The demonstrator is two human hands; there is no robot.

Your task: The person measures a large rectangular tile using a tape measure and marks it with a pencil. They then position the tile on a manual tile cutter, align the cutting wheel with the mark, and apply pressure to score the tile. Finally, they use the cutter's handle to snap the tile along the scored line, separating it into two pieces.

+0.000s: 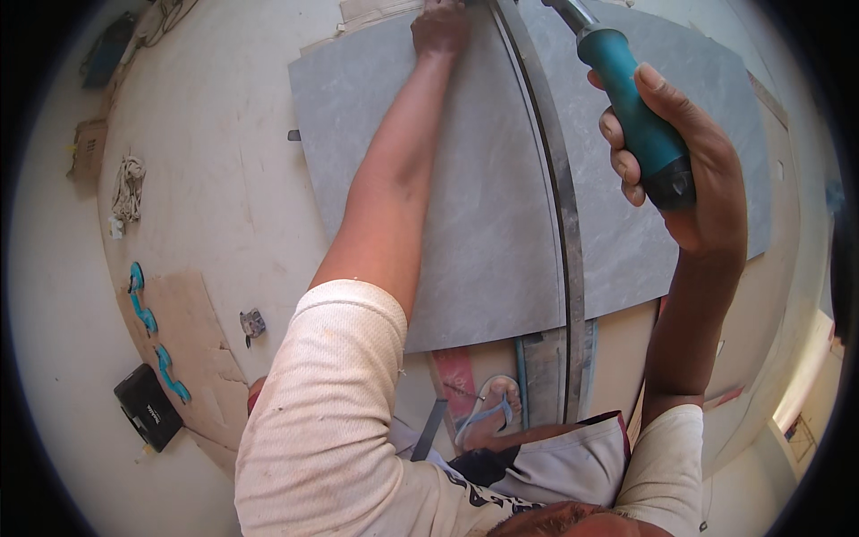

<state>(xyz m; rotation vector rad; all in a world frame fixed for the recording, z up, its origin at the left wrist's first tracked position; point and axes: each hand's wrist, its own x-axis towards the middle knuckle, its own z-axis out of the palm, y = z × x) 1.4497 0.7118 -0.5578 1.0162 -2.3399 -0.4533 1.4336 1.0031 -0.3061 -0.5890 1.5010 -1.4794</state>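
Observation:
My right hand (667,143) is wrapped round the teal handle (631,103) of what looks like a tile cutter, its thumb lying along the grip. A metal shaft runs from the handle past the top edge. Below lies a large grey tile (483,224), crossed lengthwise by a long dark metal rail (559,197). At the far end of the tile, left of the rail, is my left hand (438,31). Its fingers are mostly cut off by the picture's top edge, so what they hold or press is hidden.
Several teal suction-cup lifters (143,309) lie on brown cardboard (183,304) at the left, near a black case (148,407). Farther up are a bundle of cord (128,188) and a small box (88,148). My sandalled foot (490,412) stands by the tile's near edge.

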